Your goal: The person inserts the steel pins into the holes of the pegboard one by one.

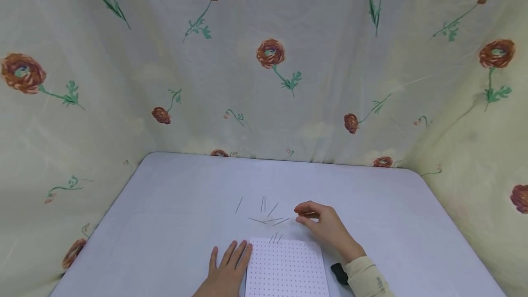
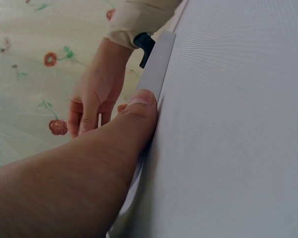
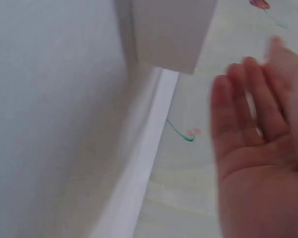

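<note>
In the head view a white board (image 1: 288,269) covered in rows of small dots or holes lies at the table's front. My left hand (image 1: 229,264) rests flat along its left edge, fingers straight. The left wrist view shows that hand's thumb (image 2: 143,101) against the board's side. Beyond the far right corner, my right hand (image 1: 327,228) hovers with fingers bent and a gap to the thumb, holding nothing. Its palm (image 3: 258,183) is bare in the right wrist view. Several thin grey needle-like sticks (image 1: 272,210) lie scattered left of it. Three more short sticks (image 1: 275,239) stand at the board's far edge.
A small black object (image 1: 340,274) lies right of the board, beside my right sleeve (image 1: 369,278). The white table (image 1: 185,196) has rounded far corners. Flower-printed curtains (image 1: 264,118) surround it at the back and both sides.
</note>
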The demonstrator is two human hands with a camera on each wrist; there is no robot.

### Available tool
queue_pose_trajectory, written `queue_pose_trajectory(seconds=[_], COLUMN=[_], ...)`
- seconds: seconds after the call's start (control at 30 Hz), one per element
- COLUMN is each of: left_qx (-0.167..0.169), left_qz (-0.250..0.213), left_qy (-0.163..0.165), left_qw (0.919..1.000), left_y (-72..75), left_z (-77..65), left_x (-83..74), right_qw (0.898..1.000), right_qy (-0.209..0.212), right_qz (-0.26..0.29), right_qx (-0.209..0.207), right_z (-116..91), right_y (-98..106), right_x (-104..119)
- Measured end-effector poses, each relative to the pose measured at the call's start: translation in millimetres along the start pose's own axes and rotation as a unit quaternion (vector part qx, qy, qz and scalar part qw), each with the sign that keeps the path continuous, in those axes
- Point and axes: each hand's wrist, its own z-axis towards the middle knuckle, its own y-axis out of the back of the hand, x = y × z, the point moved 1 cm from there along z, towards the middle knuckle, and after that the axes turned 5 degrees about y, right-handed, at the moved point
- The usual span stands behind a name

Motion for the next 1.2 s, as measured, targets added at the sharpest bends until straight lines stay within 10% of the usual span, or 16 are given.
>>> queue_pose_trajectory(seconds=[0.33, 1.2], left_qx=[-0.007, -0.029], left_qz=[-0.010, -0.012], left_qy=[-0.005, -0.016], left_qw=[0.9999, 0.9994], left_y=[-0.3, -1.6], left_z=[0.3, -2.8], left_x=[1.2, 0.0], right_qw=[0.994, 0.993], right_qy=[-0.095, -0.051], right_qz=[-0.004, -0.068], right_qx=[0.044, 0.080], right_z=[4.8, 14.2], right_y=[-2.7, -13.6], right_x=[-13.9, -28.7])
